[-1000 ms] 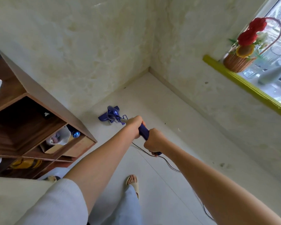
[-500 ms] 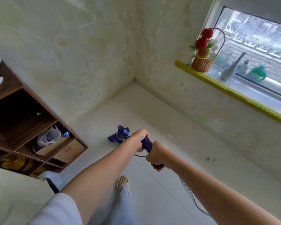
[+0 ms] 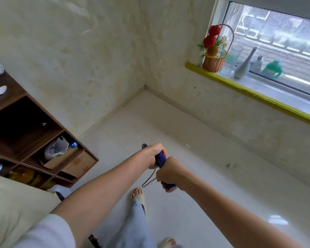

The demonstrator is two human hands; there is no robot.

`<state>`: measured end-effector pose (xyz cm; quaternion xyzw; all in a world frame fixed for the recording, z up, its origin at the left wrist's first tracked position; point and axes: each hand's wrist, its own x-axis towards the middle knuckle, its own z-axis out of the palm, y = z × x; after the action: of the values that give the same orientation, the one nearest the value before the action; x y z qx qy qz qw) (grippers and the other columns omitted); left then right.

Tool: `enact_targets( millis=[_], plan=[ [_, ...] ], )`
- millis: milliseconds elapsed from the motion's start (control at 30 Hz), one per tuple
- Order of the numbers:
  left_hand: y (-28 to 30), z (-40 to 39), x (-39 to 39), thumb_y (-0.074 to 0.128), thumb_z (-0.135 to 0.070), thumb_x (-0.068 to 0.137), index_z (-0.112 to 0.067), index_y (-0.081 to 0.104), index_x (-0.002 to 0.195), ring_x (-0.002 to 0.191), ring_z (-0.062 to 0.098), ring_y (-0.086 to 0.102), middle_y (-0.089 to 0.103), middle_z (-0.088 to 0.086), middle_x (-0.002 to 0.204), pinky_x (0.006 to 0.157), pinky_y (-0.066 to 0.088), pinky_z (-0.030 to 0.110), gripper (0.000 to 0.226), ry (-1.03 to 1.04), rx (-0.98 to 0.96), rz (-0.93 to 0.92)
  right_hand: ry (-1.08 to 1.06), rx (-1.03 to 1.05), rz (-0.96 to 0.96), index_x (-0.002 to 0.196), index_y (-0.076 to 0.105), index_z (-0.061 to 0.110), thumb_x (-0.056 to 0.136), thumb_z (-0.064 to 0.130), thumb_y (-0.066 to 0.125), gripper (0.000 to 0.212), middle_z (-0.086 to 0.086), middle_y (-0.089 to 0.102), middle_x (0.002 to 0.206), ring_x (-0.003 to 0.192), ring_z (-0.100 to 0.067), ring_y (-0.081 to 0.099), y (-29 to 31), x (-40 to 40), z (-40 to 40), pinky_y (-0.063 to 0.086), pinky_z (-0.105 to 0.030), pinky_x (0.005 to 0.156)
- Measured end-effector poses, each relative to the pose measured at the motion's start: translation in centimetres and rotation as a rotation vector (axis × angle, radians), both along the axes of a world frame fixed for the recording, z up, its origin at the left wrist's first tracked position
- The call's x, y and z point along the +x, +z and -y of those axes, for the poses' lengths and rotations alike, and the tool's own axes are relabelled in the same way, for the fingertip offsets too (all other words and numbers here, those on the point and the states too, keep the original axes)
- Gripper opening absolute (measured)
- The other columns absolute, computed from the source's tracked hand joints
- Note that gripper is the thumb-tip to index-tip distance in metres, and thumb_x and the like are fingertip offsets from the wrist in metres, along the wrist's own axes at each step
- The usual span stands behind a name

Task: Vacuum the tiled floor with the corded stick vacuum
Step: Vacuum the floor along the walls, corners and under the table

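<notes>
Both hands are wrapped around the blue vacuum handle [image 3: 161, 159]: the left hand [image 3: 151, 154] grips it higher up, toward the floor end, and the right hand [image 3: 169, 171] is closed on the tail of the handle, just behind and touching the left. The rest of the vacuum is almost wholly hidden behind the left hand; only a sliver of blue shows past the knuckles, so I cannot tell where its head sits on the floor [image 3: 213, 185]. The cord [image 3: 149, 179] loops out from under the hands and hangs close to the forward foot [image 3: 138, 193] in its sandal. To do this stroke well, I would say keep both grips firm but let the wrists steer, run the head flat along the tile lines, and work toward the corner where the two walls meet, since a few dark specks lie on the tiles below the window sill [image 3: 254, 94]. The cord wants flicking aside so it does not end up under the foot or the head. On the left the wooden shelf [image 3: 61, 129] stands near, so strokes that way should stop short of its edge.
</notes>
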<state>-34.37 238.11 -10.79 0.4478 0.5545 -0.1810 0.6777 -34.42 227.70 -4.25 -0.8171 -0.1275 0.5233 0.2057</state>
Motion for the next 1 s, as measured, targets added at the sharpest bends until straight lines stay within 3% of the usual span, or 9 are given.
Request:
enact_targets(
  millis=[133, 233, 333, 533, 633, 767, 900, 1000],
  plan=[
    [-0.9, -1.8, 0.7, 0.047, -0.004, 0.081, -0.009, 0.041, 0.054, 0.052, 0.015, 0.044, 0.049, 0.002, 0.060, 0.051, 0.039, 0.023, 0.028, 0.028, 0.035, -0.013, 0.006, 0.022, 0.056, 0.077, 0.043, 0.006, 0.081, -0.001, 0.041, 0.009, -0.011, 0.052, 0.059, 0.038, -0.020, 0.049, -1.0, 0.1, -1.7, 0.040, -0.021, 0.038],
    [-2.4, -3.9, 1.6, 0.048, -0.002, 0.077, -0.008, 0.045, 0.055, 0.051, 0.014, 0.044, 0.051, 0.004, 0.058, 0.051, 0.038, 0.022, 0.024, 0.082, 0.023, -0.015, -0.014, 0.035, 0.065, 0.078, 0.041, 0.007, 0.083, 0.000, 0.042, 0.009, -0.015, 0.058, 0.079, 0.047, -0.021, 0.053, -2.3, 0.4, -3.5, 0.049, -0.027, 0.047],
    [-3.8, -6.4, 2.7, 0.047, -0.002, 0.079, -0.007, 0.046, 0.054, 0.048, 0.013, 0.041, 0.048, 0.003, 0.044, 0.050, 0.036, 0.022, 0.026, 0.118, 0.010, -0.013, -0.067, 0.052, 0.047, 0.093, 0.040, 0.007, 0.084, -0.001, 0.044, 0.012, -0.018, 0.056, 0.094, 0.049, -0.020, 0.053, -3.5, 1.2, -6.0, 0.048, -0.027, 0.043],
    [-5.6, -14.4, 6.0, 0.043, -0.003, 0.079, -0.008, 0.044, 0.028, 0.040, 0.014, 0.042, 0.044, 0.002, 0.035, 0.048, 0.034, 0.022, 0.051, 0.089, 0.045, -0.017, -0.106, 0.043, 0.019, 0.101, 0.037, 0.007, 0.086, -0.001, 0.044, 0.018, -0.013, 0.054, 0.081, 0.046, -0.016, 0.052, -5.0, 4.3, -13.9, 0.043, -0.022, 0.034],
    [-5.7, -17.5, 7.6, 0.043, -0.002, 0.078, -0.007, 0.044, 0.039, 0.030, 0.014, 0.041, 0.044, 0.003, 0.036, 0.047, 0.034, 0.023, 0.040, 0.109, 0.070, 0.020, -0.104, 0.057, 0.025, 0.102, 0.037, 0.007, 0.087, -0.001, 0.045, 0.020, -0.012, 0.053, 0.079, 0.047, -0.016, 0.052, -5.1, 5.9, -16.7, 0.042, -0.022, 0.035],
    [-6.7, -22.5, 9.8, 0.044, -0.005, 0.075, -0.008, 0.042, 0.049, 0.042, 0.015, 0.041, 0.046, 0.003, 0.040, 0.049, 0.034, 0.023, 0.026, 0.096, 0.100, 0.021, -0.108, 0.056, 0.019, 0.101, 0.037, 0.008, 0.086, -0.001, 0.045, 0.020, -0.012, 0.051, 0.082, 0.048, -0.017, 0.053, -6.2, 8.2, -21.9, 0.043, -0.024, 0.037],
    [-7.5, -26.2, 12.1, 0.042, -0.005, 0.085, -0.003, 0.043, 0.063, 0.035, 0.017, 0.042, 0.043, 0.001, 0.031, 0.038, 0.034, 0.015, 0.022, 0.055, 0.106, 0.061, -0.088, 0.034, 0.019, 0.102, 0.037, 0.008, 0.087, -0.001, 0.045, 0.020, -0.010, 0.049, 0.078, 0.050, -0.017, 0.054, -7.5, 10.3, -25.7, 0.045, -0.025, 0.040],
    [-8.6, -28.1, 13.3, 0.043, -0.007, 0.086, -0.005, 0.042, 0.061, 0.039, 0.019, 0.041, 0.042, 0.002, 0.033, 0.040, 0.034, 0.018, 0.024, 0.093, 0.104, 0.074, -0.068, 0.017, 0.017, 0.102, 0.037, 0.008, 0.087, -0.002, 0.045, 0.019, -0.010, 0.049, 0.077, 0.051, -0.017, 0.055, -8.6, 11.6, -27.5, 0.045, -0.025, 0.041]
  ],
)
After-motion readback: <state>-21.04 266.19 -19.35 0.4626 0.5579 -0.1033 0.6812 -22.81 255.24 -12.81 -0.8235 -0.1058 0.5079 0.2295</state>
